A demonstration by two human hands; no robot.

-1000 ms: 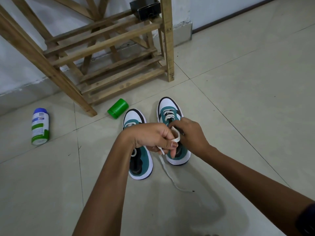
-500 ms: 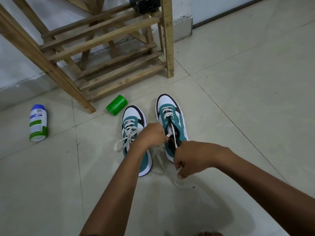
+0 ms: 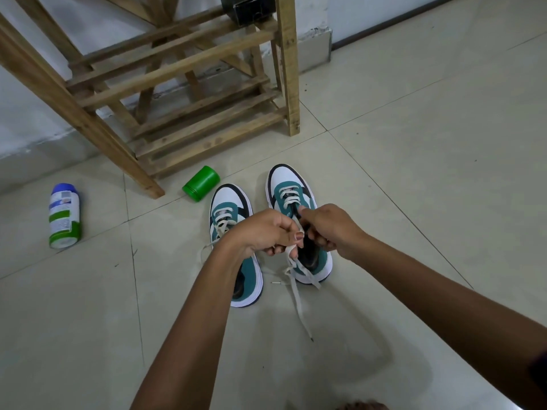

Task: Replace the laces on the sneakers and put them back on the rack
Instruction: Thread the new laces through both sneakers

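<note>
Two hands lacing a teal-and-white sneaker on a tiled floor.

The left hand (image 3: 266, 232) and right hand (image 3: 328, 229) both pinch a white lace (image 3: 296, 279) above the right sneaker (image 3: 291, 202); the left sneaker (image 3: 228, 211) sits just beside it. A wooden rack (image 3: 207, 113) stands behind. The bottle (image 3: 63, 216) label is unreadable. A green cup (image 3: 201, 186) lies near. Open floor lies to the right.

Two sneakers (image 3: 236, 247) (image 3: 296, 202) stand side by side on the floor (image 3: 414, 173), in front of the rack (image 3: 183, 84). A cap (image 3: 201, 187) lies between rack and left sneaker; a bottle (image 3: 63, 216) lies well left of the rack's front leg.
</note>
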